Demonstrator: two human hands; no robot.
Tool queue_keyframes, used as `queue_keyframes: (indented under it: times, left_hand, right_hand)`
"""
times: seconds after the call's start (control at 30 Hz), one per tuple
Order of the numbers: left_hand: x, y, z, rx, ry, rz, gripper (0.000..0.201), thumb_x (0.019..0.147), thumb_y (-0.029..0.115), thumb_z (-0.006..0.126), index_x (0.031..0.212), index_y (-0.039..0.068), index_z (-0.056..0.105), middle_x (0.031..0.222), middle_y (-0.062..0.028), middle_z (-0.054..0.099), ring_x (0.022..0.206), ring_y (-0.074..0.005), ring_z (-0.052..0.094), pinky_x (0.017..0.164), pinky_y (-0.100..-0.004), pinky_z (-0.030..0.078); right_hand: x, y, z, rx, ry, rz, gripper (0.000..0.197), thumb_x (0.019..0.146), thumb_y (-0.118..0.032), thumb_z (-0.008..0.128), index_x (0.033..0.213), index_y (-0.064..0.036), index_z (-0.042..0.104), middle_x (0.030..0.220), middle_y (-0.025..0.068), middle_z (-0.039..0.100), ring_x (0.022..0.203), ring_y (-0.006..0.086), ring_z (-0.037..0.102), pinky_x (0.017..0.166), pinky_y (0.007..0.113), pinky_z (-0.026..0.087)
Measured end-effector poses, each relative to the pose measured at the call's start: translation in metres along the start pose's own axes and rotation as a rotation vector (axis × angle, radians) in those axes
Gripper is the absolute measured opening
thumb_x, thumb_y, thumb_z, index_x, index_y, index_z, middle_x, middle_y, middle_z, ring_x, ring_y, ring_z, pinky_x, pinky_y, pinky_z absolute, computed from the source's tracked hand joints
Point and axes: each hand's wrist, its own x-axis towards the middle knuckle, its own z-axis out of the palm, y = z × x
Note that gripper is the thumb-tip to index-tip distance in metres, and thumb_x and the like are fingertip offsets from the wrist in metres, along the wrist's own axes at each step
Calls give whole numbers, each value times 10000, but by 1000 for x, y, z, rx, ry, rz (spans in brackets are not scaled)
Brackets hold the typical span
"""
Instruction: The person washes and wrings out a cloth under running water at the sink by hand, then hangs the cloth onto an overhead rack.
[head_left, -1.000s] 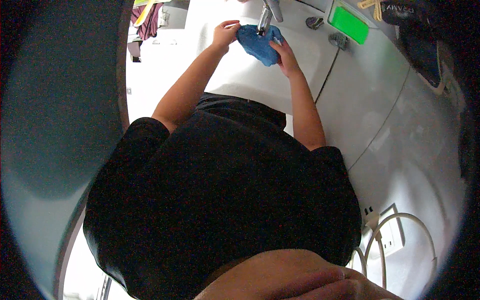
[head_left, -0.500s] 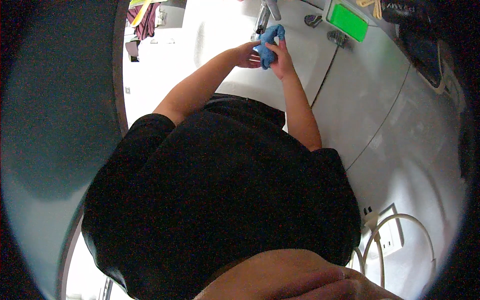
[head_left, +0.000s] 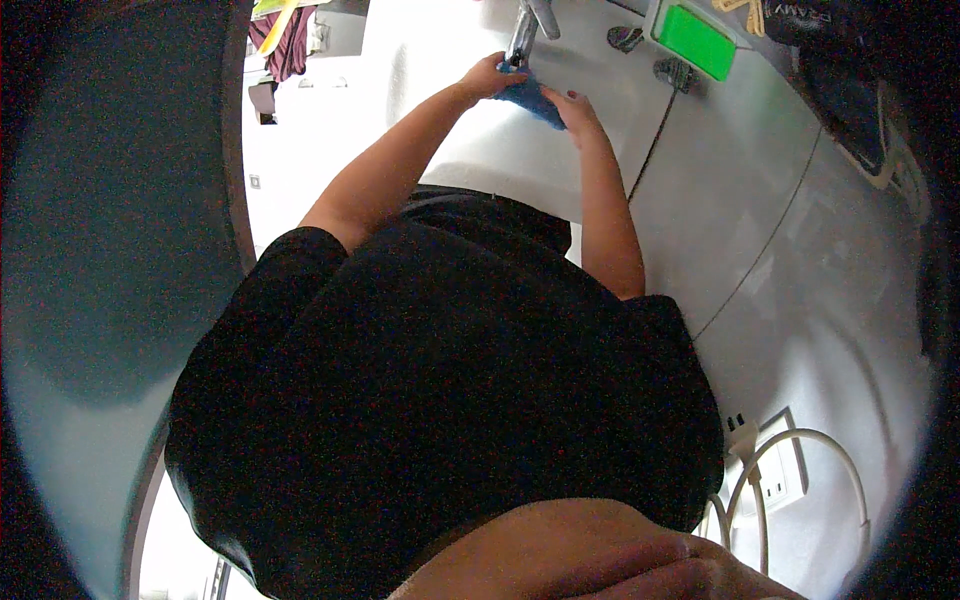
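Note:
A blue cloth (head_left: 533, 98) stretches between my two hands over the white sink (head_left: 450, 120), close beneath the metal faucet (head_left: 521, 38). Its left end is gripped by my left hand (head_left: 488, 78), right beside the spout. My right hand (head_left: 573, 110) pinches the other end, a little lower and to the right. Whether water runs from the spout I cannot tell.
A green block in a white holder (head_left: 697, 42) sits to the right of the faucet, near dark hooks (head_left: 674, 74). Dark red fabric (head_left: 286, 48) hangs at the upper left. A wall socket (head_left: 783, 465) with plugged cables is at the lower right.
The cloth was bunched between both hands; now it is drawn out flat. My left hand has moved up toward the spout, and my right hand has shifted slightly to the right.

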Motion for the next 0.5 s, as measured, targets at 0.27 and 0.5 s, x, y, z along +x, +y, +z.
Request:
queue_keyframes:
  times: [0.27, 0.5]
  left_hand:
    - [6, -1, -37, 300, 133, 216, 533, 729, 279, 804, 1171, 53, 611, 966, -138, 696, 884, -227, 674, 807, -338, 528]
    - [-8, -8, -54, 377, -152, 428, 588, 717, 209, 832, 1224, 63, 571, 964, -102, 696, 841, -207, 657, 825, -346, 511]
  right_hand:
    - [-84, -67, -14, 584, -244, -402, 468, 800, 1, 689, 1239, -52, 534, 1047, 42, 616, 957, 162, 586, 860, 288, 464]
    - [-110, -87, -13, 1091, -223, -268, 423, 780, 51, 689, 1128, -153, 561, 1003, 10, 595, 955, 164, 564, 849, 321, 449]
